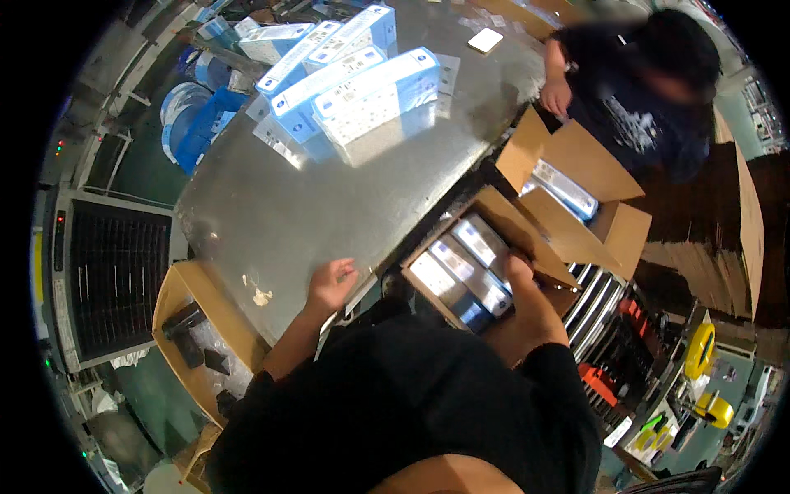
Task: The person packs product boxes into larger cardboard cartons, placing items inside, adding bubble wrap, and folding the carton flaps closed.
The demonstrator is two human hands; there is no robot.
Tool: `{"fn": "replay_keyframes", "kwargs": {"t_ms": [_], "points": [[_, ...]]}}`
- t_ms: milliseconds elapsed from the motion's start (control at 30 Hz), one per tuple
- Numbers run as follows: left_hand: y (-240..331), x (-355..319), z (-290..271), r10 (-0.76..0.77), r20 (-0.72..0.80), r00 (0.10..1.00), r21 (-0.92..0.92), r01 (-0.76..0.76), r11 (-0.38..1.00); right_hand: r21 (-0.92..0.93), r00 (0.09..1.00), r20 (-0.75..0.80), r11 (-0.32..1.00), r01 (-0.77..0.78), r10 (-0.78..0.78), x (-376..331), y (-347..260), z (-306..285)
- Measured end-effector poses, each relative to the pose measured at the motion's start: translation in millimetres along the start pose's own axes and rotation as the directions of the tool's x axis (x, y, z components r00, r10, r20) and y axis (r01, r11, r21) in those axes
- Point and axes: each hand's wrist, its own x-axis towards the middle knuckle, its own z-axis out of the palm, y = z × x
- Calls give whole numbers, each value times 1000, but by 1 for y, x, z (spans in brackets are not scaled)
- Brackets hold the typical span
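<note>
My right hand (521, 278) reaches into an open cardboard carton (429, 301) and touches the right side of the blue-and-white boxes inside; its fingertips are hidden there. Several of these slim boxes (457, 262) stand side by side in the carton. Over the near edge of the metal table (288, 216), my left hand (331, 284) is empty, its fingers loosely bent and apart. More blue-and-white boxes (378, 92) sit in a group at the far end of the table.
Behind my carton stands a second open carton (576, 230) with a blue-and-white box in it, beside a person (638, 99). A roller conveyor (599, 306), yellow tape dispensers (700, 350) and stacked cardboard are at right. At left, another carton (183, 303) holds dark pieces and clear plastic.
</note>
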Motion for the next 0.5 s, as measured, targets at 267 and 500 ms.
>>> {"fn": "replay_keyframes", "kwargs": {"t_ms": [267, 500], "points": [[-93, 82, -99, -132, -344, 929, -273, 36, 961, 162, 982, 100, 971, -177, 162, -19, -87, 0], [-3, 377, -235, 419, -376, 826, 482, -212, 850, 720, 855, -518, 540, 436, -1, 6, -250, -146]]}}
